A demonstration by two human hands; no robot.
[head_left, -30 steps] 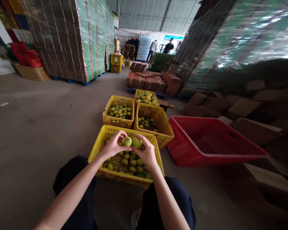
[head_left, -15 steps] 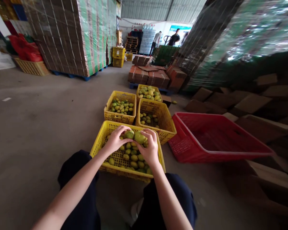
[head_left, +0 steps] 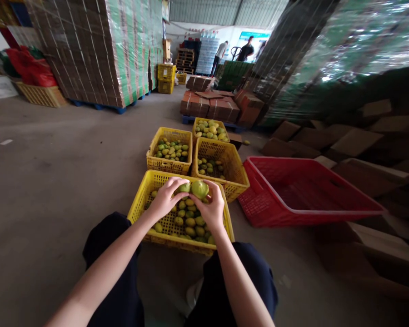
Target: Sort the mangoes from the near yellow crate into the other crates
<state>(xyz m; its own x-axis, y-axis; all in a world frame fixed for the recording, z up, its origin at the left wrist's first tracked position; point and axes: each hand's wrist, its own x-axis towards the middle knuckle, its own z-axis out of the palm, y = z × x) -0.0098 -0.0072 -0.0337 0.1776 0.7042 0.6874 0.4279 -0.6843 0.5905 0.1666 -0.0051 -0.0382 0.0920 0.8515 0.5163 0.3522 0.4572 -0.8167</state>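
Note:
Over the front yellow crate [head_left: 141,193], my left hand [head_left: 166,198] is closed on a small green mango [head_left: 184,187], gripped between thumb and fingers. Close beside it, my right hand [head_left: 211,203] is closed round a larger yellow-green mango [head_left: 199,189], with one rounded end facing me. Several more green and yellow mangoes [head_left: 190,222] lie in the crate below, mostly on its right side; my hands and forearms hide part of them.
Behind stand a left yellow crate [head_left: 168,165] and a right yellow crate [head_left: 236,172], with a mango-filled crate [head_left: 210,130] farther back. A large red crate [head_left: 293,218] is at the right, near loose cardboard boxes [head_left: 357,145]. Wrapped pallet stacks [head_left: 78,54] and two people [head_left: 246,50] are beyond.
The mango in my right hand has turned, so its rounded end now faces me. My left hand keeps its mango in nearly the same place. The view has shifted slightly.

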